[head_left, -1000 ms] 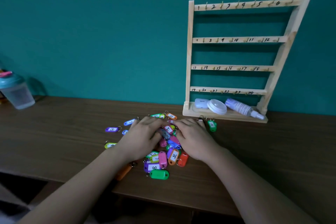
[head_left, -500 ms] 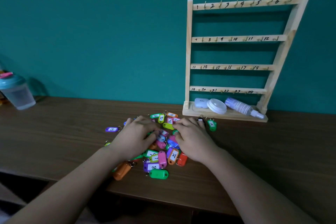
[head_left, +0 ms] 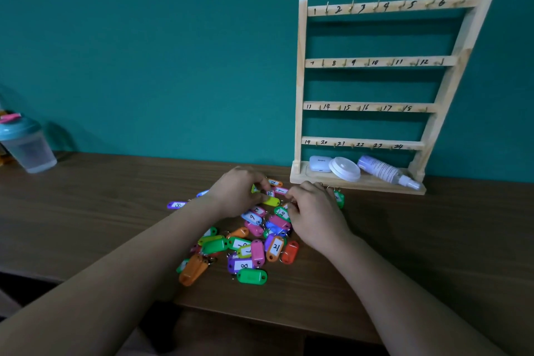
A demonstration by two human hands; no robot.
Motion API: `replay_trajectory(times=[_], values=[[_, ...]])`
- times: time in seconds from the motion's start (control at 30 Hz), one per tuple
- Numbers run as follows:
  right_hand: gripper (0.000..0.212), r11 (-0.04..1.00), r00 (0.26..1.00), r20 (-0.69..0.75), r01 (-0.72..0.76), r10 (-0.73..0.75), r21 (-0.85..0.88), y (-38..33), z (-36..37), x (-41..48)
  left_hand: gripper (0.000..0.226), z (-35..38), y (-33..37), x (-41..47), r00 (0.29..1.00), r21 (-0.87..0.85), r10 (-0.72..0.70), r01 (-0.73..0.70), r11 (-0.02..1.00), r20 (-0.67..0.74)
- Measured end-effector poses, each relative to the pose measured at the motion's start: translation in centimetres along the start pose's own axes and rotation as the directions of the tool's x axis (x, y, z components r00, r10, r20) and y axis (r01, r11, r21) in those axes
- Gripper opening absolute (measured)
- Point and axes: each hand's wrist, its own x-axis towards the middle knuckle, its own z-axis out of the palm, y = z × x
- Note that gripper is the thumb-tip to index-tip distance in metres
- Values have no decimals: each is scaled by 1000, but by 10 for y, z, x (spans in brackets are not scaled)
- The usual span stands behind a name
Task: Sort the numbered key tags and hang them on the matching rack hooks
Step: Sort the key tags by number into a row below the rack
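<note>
Coloured key tags (head_left: 257, 251) lie heaped on the wooden counter (head_left: 86, 211), just in front of the rack (head_left: 375, 61). My left hand (head_left: 237, 193) pinches a yellow tag (head_left: 272, 201). My right hand (head_left: 315, 211) curls into the heap; I cannot tell what it grasps. Tags read 21 (head_left: 276, 247), 8 (head_left: 242, 265) and 16 (head_left: 270, 193). Rack hooks are handwritten 1 to 24. A white case (head_left: 320, 163) on its base reads Redmi.

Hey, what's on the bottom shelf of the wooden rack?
A white case, a round white tin and a spray bottle lying on its side. The tin overlaps the case's edge; whatever lies behind them is hidden.
</note>
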Motion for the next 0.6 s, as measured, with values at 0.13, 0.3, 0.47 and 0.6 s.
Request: replay_trajectory(times=[0.13, 0.3, 0.47, 0.6], values=[[27, 1000, 1000, 7, 5, -5, -20, 3, -4, 1, 19, -1, 1, 7, 996, 9, -8, 7, 1000, 86], [27, 999, 998, 64, 8, -4, -52, 8, -8, -1, 16, -2, 4, 7, 991, -15, -58, 60, 998, 124], [18, 999, 999, 44, 1, 1, -32, 7, -9, -3, 16, -4, 4, 1, 994, -53, -87, 90, 994, 65], [19, 1000, 1000, -17, 4, -4, -28, 1, -10, -5, 12, -2, 3, -10, 1000, -44, -23, 23, 999, 0]])
